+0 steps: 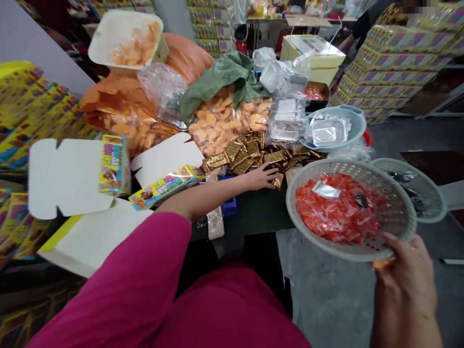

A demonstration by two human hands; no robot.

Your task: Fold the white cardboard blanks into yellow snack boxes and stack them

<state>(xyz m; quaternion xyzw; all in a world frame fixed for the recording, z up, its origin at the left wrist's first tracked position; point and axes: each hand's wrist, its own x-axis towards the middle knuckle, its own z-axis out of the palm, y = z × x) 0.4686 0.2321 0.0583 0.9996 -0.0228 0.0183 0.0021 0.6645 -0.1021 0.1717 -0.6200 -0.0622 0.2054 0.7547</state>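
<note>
My left hand [261, 178] reaches across the table with its fingers spread. Its fingertips are at a small gold-wrapped packet [278, 181], at the front of a heap of gold packets [250, 153]. On the right, my right hand [411, 263] grips the rim of a pale plastic basket [405, 231] with holes in its wall. Many small red packets [337, 212] fill the basket's bottom, with a silver packet [326, 189] and a dark round piece [361, 201] on top. Something shiny and orange [383, 264] shows below the rim by my right fingers; its kind is unclear.
Bags of orange pieces [217, 118] lie behind the gold heap. Foil trays [329, 133] sit in a blue basin [357, 126]. At left are an open white box [68, 176] and printed boxes [113, 164]. Another basket [433, 205] stands far right, near stacked cartons [387, 72].
</note>
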